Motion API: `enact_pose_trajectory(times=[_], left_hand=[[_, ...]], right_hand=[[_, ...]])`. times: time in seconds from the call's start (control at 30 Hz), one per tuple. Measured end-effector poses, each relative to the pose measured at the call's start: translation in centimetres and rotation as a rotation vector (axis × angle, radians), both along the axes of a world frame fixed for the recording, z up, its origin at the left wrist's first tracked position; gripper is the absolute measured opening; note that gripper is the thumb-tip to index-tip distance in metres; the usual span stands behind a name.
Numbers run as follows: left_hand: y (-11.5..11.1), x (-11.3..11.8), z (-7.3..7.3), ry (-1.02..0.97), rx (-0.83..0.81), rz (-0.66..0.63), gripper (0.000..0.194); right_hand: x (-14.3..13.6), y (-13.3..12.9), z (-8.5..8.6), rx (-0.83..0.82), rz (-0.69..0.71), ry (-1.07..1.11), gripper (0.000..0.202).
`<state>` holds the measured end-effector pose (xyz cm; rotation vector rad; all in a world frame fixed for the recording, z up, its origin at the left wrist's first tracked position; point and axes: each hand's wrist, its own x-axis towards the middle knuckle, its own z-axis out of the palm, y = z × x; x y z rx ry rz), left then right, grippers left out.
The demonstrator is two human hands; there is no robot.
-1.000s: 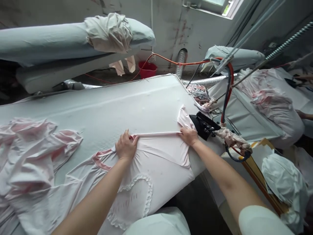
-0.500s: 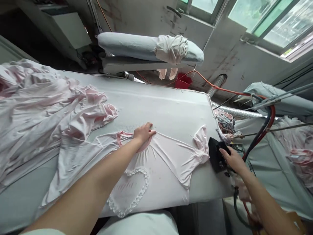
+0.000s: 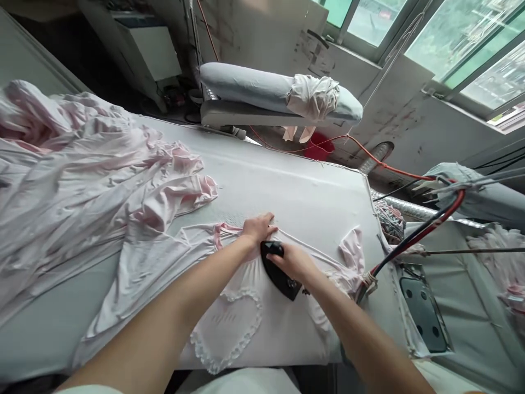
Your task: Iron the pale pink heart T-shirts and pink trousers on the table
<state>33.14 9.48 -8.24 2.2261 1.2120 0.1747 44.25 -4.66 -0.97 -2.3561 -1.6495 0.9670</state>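
Head view: right hand [image 3: 292, 260] clenched round black iron [image 3: 279, 271], sole flat on pink garment [image 3: 229, 284] just below neckline. Left hand [image 3: 257, 227] spread flat, pressing neckline beside iron. Lace heart [image 3: 227, 328] nearer table [image 3: 295, 186] front edge. Soft, crumpled pink pile [image 3: 77, 175] far left; bare padded cover beyond hands. Red and black hose [image 3: 414, 235] trailing right.

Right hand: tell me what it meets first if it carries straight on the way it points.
The right hand, gripping the iron, points at the left hand just ahead on the shirt; probably that first.
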Motion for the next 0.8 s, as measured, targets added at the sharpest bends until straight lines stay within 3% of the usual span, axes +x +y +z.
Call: enact_pose_trajectory(times=[0.07, 0.13, 0.2, 0.27, 0.33, 0.43, 0.57, 0.67, 0.73, 0.8], left_hand=[[1.0, -3.9, 0.1, -0.027, 0.02, 0.024, 0.028], [2.3, -9.2, -0.1, -0.078, 0.095, 0.088, 0.031], [3.5, -14.1, -0.4, -0.1, 0.158, 0.132, 0.025], [4.4, -17.3, -0.9, -0.099, 0.166, 0.116, 0.02], [4.9, -18.5, -1.4, -0.131, 0.117, 0.063, 0.018], [5.6, -18.2, -1.6, -0.14, 0.007, 0.065, 0.028], [6.7, -17.0, -0.9, 0.07, -0.04, 0.145, 0.036], [7.2, -16.9, 0.1, 0.207, -0.069, 0.172, 0.048], [7.5, -18.9, 0.5, 0.266, -0.173, 0.083, 0.053], [8.1, -23.1, 0.3, 0.373, -0.288, -0.087, 0.049]], right_hand=[[-0.1, 2.9, -0.8, 0.033, -0.08, 0.023, 0.03], [0.7, 4.8, -0.9, 0.049, -0.163, 0.013, 0.033], [1.3, 5.9, -0.6, 0.041, -0.218, -0.03, 0.036], [1.2, 6.4, -0.3, 0.017, -0.216, -0.032, 0.035], [0.0, 6.9, -0.1, -0.016, -0.106, 0.033, 0.032], [-3.0, 8.0, -0.1, -0.002, 0.104, 0.055, 0.031], [-6.5, 8.9, -0.1, 0.007, 0.059, -0.022, 0.036], [-9.3, 8.9, 0.0, -0.043, 0.3, -0.025, 0.036], [-11.5, 9.5, -0.2, -0.032, 0.346, -0.098, 0.04], [-13.5, 11.1, -0.5, -0.03, 0.22, -0.146, 0.044]])
